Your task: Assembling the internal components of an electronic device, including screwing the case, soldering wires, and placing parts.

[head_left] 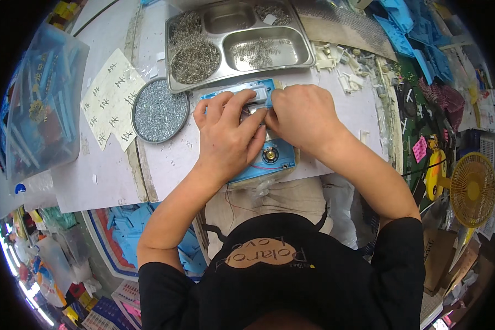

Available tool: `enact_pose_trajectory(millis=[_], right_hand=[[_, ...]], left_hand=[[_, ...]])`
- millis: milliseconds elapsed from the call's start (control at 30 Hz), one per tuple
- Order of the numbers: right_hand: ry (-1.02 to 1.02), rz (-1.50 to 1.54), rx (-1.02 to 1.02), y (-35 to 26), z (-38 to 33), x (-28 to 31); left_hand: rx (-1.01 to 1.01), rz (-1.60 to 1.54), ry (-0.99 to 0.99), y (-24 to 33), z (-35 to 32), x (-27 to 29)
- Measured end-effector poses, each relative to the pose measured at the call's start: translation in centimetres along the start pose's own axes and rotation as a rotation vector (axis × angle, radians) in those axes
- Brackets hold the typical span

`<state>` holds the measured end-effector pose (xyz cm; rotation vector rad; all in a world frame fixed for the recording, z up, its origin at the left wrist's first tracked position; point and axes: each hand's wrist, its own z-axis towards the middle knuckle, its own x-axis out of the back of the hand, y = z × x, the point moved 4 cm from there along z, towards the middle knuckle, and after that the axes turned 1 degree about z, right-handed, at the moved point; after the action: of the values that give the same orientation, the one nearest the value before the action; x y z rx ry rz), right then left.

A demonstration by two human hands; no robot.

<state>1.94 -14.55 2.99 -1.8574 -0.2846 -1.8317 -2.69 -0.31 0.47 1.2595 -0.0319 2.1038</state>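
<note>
A blue plastic housing (258,165) lies at the table's near edge, with a round black-and-brass part set in its near end. Thin red and dark wires hang from its left side. Bent over the left side of it, my left hand (225,129) grips it, with its fingertips around a pale part (254,97) in its upper half. My right hand (305,115) is closed at the housing's right side, thumb and forefinger pinched close to my left fingertips. Whatever sits in that pinch is hidden by the fingers.
Beyond the housing stands a steel compartment tray (242,71) of small metal parts. Left are a round dish (160,110) of tiny silvery pieces, a marked paper sheet (111,91) and a clear bin (49,110). White plastic pieces (351,82) and a yellow fan (473,190) are right.
</note>
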Motion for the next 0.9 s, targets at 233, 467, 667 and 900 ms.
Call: enact_pose_trajectory(millis=[233, 467, 667, 900], right_hand=[[-0.152, 0.333, -0.2, 3.5, 0.8, -0.6], [-0.077, -0.036, 0.041, 0.1, 0.1, -0.9], [-0.412, 0.888, -0.385, 5.3, 0.6, -1.9], [-0.413, 0.941, -0.393, 5.3, 0.7, -2.6]], left_hand=[[-0.013, 0.031, -0.037, 0.1, -0.1, -0.1], [-0.004, 0.015, -0.046, -0.3, -0.5, -0.4], [0.009, -0.039, -0.045, -0.5, -0.6, -0.5], [0.021, -0.044, -0.057, -0.6, -0.7, -0.5]])
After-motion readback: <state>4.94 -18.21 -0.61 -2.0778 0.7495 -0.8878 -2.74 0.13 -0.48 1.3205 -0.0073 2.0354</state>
